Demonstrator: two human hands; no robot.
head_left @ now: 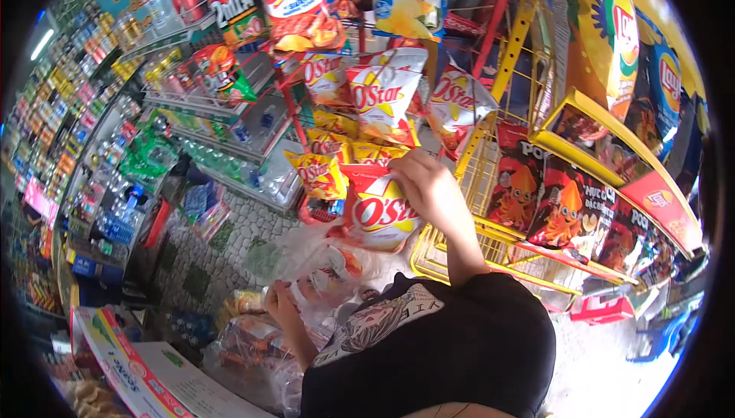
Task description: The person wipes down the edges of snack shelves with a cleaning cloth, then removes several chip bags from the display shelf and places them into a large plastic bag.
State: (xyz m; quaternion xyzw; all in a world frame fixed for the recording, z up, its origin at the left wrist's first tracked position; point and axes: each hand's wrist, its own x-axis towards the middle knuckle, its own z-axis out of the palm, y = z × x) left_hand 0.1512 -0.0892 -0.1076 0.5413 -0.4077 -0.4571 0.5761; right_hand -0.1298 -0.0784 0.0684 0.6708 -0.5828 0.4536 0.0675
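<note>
My right hand (pixel 419 181) grips the upper right edge of a red and white O'Star bag (pixel 375 211), its fingers closed on it. This bag is in front of the rack, beside a smaller yellow and red O'Star bag (pixel 320 176). Lower down, my left hand (pixel 282 300) has its fingers closed at the edge of a clear plastic bag (pixel 325 269) with red and white packets inside. Above my right hand, more O'Star bags (pixel 383 96) hang on the rack.
A yellow wire rack (pixel 478 188) stands to the right, beside black squid snack bags (pixel 563 207). Shelves of bottles (pixel 153 150) fill the left side. At the lower left are a filled plastic bag (pixel 256 345) and a cardboard box (pixel 164 380).
</note>
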